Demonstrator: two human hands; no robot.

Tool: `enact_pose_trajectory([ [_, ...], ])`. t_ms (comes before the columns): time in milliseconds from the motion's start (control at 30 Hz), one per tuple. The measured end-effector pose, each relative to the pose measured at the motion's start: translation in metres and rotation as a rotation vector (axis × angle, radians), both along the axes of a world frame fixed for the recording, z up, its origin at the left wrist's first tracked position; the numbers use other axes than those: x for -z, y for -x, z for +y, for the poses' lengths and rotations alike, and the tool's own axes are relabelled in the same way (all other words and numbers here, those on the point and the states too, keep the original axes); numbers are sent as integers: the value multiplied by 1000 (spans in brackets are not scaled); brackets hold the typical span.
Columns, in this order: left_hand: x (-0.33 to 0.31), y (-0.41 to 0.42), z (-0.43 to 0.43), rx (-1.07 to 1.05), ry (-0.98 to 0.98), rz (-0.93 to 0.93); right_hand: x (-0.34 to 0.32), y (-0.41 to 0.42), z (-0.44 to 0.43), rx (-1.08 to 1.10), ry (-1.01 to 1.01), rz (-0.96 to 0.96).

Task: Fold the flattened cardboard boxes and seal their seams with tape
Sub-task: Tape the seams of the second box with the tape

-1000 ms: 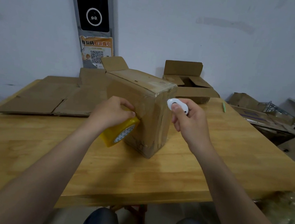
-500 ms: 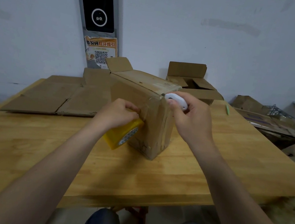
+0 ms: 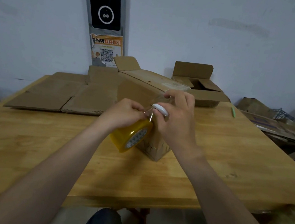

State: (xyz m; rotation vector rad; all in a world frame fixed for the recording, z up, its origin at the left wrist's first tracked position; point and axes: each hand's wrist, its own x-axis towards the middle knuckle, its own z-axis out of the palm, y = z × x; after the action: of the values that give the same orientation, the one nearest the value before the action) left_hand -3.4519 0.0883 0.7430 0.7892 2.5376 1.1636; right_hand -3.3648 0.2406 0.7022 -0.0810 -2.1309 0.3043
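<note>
A folded brown cardboard box stands on the wooden table, one flap raised at its far end. My left hand grips a yellow roll of clear tape against the box's near face. A short strip of tape stretches up from the roll. My right hand holds a small white cutter at that strip, with its fingers over the box's top corner. The box's near face is largely hidden behind both hands.
Flattened cardboard lies at the table's back left. An open box sits at the back right, with a green pen beside it. More cardboard is piled off the table's right edge. My knees are under the near edge.
My right hand brought the white cutter from beside the box's right face over to the tape strip by my left hand. The roll has tilted slightly and stayed at the box.
</note>
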Motion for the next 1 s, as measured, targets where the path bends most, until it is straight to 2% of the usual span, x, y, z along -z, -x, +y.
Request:
enact_pose_trajectory([
  [433,1,3,-2,31,9,14,-5,7,-10,118,-72,-68],
  [800,6,8,-11,12,51,58,-8,-9,2,29,-162,-267],
  [1000,14,10,-24,-33,44,24,-9,-13,12,-29,-138,-257],
])
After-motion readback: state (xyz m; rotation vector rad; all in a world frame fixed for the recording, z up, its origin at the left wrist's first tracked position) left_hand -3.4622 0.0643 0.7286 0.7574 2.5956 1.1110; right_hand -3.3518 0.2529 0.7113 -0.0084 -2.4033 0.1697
